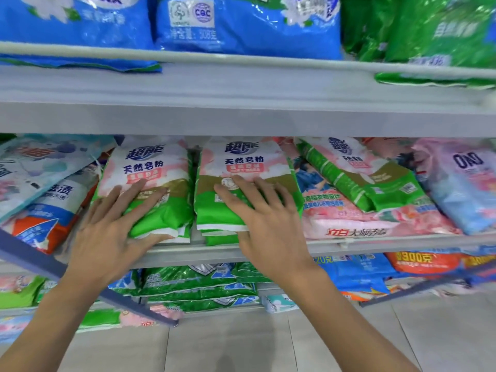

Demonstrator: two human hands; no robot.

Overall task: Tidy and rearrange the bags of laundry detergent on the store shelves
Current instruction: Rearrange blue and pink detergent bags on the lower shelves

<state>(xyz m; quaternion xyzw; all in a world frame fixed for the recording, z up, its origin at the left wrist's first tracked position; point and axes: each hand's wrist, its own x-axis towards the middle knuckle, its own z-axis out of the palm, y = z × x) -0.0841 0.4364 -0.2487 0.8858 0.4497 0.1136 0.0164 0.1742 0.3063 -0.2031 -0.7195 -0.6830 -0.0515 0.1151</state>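
Two stacks of green, white and pink detergent bags lie side by side on the middle shelf [214,253]. My left hand [115,226] grips the front end of the left stack [153,173], fingers spread on top and thumb under its front edge. My right hand [265,224] grips the right stack [241,162] the same way, thumb tucked beneath. A third bag of the same kind [370,178] lies tilted on pink bags [375,224] to the right.
Blue bags [241,25] and green bags [429,30] fill the shelf above. Blue-and-orange bags [48,208] lean at the left, a pale pink-blue bag [467,183] at the right. Lower shelves hold green bags [198,285], blue ones and orange ones. Tiled floor [241,345] lies below.
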